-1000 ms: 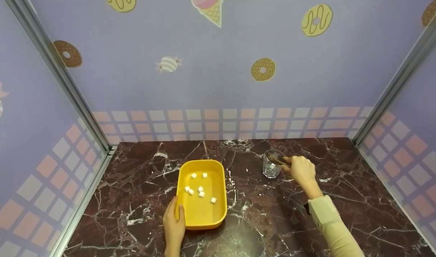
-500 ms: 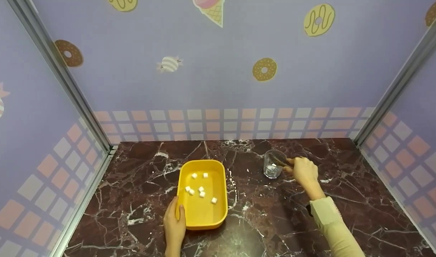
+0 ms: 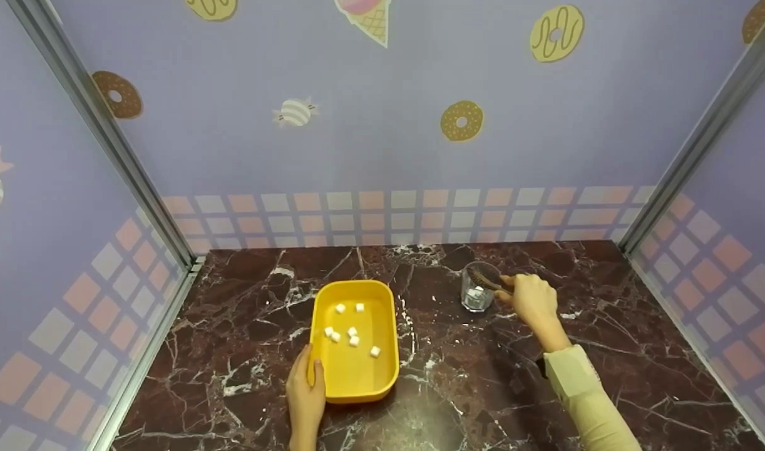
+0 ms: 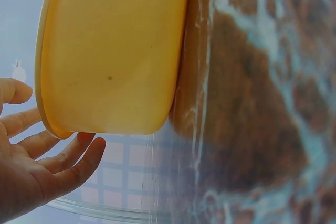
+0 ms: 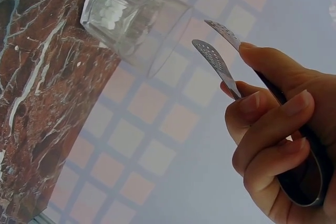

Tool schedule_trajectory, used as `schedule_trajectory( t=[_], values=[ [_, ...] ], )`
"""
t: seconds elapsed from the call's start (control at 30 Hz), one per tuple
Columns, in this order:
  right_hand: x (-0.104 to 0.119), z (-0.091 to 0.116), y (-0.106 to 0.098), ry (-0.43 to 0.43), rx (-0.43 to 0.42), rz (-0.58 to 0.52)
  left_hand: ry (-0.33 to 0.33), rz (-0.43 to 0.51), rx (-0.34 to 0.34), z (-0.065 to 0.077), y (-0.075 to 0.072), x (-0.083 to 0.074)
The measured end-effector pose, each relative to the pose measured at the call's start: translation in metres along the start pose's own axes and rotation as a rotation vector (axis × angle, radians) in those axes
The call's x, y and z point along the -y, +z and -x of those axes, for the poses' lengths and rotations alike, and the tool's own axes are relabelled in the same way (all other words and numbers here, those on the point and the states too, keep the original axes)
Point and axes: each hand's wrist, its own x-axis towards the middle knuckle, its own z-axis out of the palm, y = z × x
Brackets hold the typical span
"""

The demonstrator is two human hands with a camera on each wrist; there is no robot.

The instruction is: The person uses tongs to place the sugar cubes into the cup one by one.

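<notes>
My left hand (image 3: 306,391) holds the left side of a yellow plastic tray (image 3: 357,382), thumb over the rim and fingers along the outer wall. Several small white cubes (image 3: 375,352) lie scattered inside the tray. My right hand (image 3: 533,307) grips metal tongs (image 5: 212,59) with perforated tips. In the right wrist view the tips stand apart with nothing between them, just off the mouth of a clear glass (image 5: 142,27). White pieces (image 5: 109,10) rest at the bottom of the glass, which stands upright on the table in the head view.
A dark red marbled table (image 3: 245,351) carries everything, with a gap of bare surface between tray and glass. Patterned purple walls (image 3: 382,156) close off the back and both sides.
My right hand has shifted slightly to the right with the tongs, whose tips stay over the glass. My left hand and the tray have not moved.
</notes>
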Motion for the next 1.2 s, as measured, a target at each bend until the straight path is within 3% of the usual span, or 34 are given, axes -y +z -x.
schedule_trajectory(
  t=[0.4, 0.6, 0.83, 1.2],
  values=[
    [0.025, 0.005, -0.003, -0.023, 0.039, 0.025, 0.006, 0.021, -0.010, 0.002, -0.002, -0.002],
    [0.038, 0.009, -0.003, -0.059, 0.036, 0.010, -0.007, 0.045, 0.018, 0.001, -0.002, -0.003],
    [0.056, 0.012, -0.004, -0.074, 0.043, 0.004, 0.021, 0.049, 0.002, 0.000, -0.003, -0.004],
    [0.089, 0.020, 0.001, -0.171, 0.029, 0.056, 0.028, 0.042, -0.014, 0.001, -0.003, -0.001]
  ],
)
